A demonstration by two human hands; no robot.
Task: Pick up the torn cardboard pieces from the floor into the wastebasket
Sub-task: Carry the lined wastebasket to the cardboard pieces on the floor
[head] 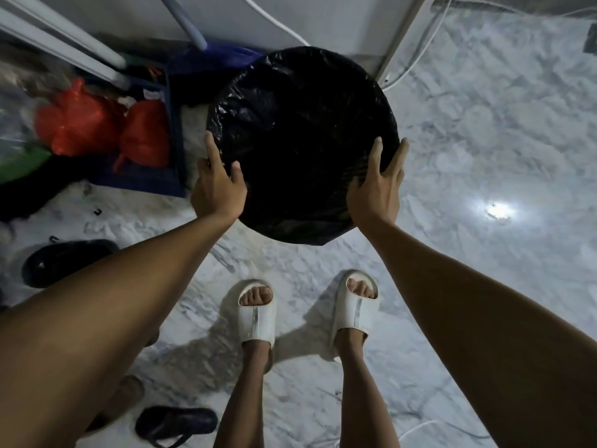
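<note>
While each hand grips the wastebasket rim, white marbled floor gleams below.

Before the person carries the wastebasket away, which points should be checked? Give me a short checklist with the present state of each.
1. Left hand grips the wastebasket rim: ok.
2. Right hand grips the opposite rim: ok.
3. Black liner covers the rim: ok.
4. Wastebasket has room inside: cannot tell, too dark.
5. Floor near the white slippers free of obstacles: not ok, black sandal lies close.
6. Cardboard pieces located: cannot tell, none visible.
</note>
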